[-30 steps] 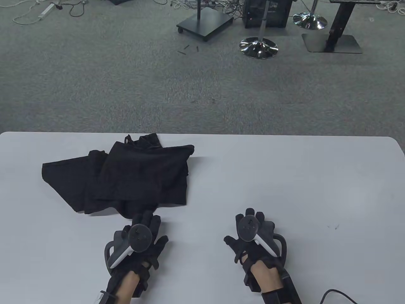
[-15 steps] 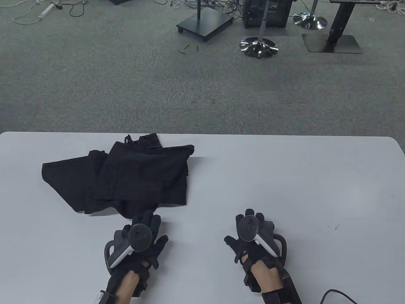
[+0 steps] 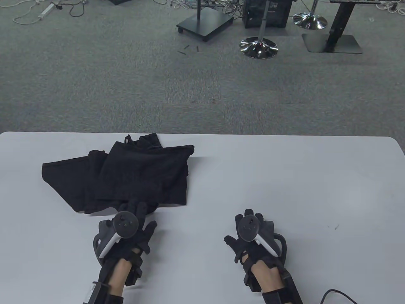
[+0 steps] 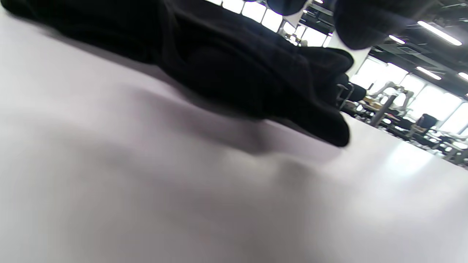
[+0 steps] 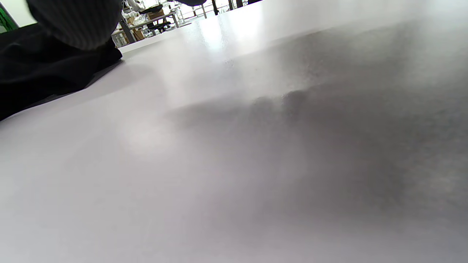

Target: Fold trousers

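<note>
Black trousers (image 3: 126, 177) lie loosely bunched on the left half of the white table (image 3: 284, 177). They also show in the left wrist view (image 4: 237, 69) and at the left edge of the right wrist view (image 5: 40, 69). My left hand (image 3: 137, 210) lies open at the near edge of the trousers, its fingertips over the cloth. My right hand (image 3: 250, 217) rests open and flat on the bare table, well to the right of the trousers, holding nothing.
Beyond the table's far edge is grey carpet with stool bases (image 3: 258, 47), a black stand (image 3: 205, 22) and cables. A black cable (image 3: 338, 294) trails from my right wrist at the near right.
My left hand has moved up and to the left, from the bare table onto the near edge of the trousers. My right hand has not moved.
</note>
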`<state>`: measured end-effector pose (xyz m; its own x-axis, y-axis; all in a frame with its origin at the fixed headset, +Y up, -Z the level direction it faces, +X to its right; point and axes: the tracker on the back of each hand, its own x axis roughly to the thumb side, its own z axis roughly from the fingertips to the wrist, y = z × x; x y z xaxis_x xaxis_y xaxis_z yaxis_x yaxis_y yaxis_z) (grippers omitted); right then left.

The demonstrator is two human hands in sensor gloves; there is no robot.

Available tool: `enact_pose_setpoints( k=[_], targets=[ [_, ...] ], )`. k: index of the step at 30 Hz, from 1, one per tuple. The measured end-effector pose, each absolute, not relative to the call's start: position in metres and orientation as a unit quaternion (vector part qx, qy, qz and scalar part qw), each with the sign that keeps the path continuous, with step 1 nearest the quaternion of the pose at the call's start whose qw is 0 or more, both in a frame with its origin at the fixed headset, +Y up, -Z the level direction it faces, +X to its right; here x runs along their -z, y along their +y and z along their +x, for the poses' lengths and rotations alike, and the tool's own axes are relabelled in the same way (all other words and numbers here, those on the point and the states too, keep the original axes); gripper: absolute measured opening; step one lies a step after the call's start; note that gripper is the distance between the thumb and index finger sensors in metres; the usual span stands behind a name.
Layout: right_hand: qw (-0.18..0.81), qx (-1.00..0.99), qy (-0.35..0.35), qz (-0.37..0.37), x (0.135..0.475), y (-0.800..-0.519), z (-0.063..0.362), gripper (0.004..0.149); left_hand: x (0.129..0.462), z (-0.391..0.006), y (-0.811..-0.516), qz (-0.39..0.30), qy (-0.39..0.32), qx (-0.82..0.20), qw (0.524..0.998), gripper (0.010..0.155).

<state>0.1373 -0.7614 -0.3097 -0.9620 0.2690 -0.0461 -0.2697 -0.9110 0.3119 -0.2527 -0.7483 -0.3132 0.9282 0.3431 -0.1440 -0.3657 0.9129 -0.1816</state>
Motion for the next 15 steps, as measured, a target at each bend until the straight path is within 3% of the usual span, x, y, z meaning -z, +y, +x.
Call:
enact_pose_setpoints(
  k=[8, 15],
  targets=[
    [0.151, -0.976, 0.157, 0.011, 0.310, -0.760, 0.135, 0.077, 0.347, -0.302, -0.736, -0.142, 0.144, -0.185, 0.962, 0.079],
    [0.153, -0.975, 0.159, 0.015, 0.311, -0.761, 0.134, 0.077, 0.364, -0.314, -0.766, -0.204, 0.155, -0.213, 0.943, 0.077]
  ],
)
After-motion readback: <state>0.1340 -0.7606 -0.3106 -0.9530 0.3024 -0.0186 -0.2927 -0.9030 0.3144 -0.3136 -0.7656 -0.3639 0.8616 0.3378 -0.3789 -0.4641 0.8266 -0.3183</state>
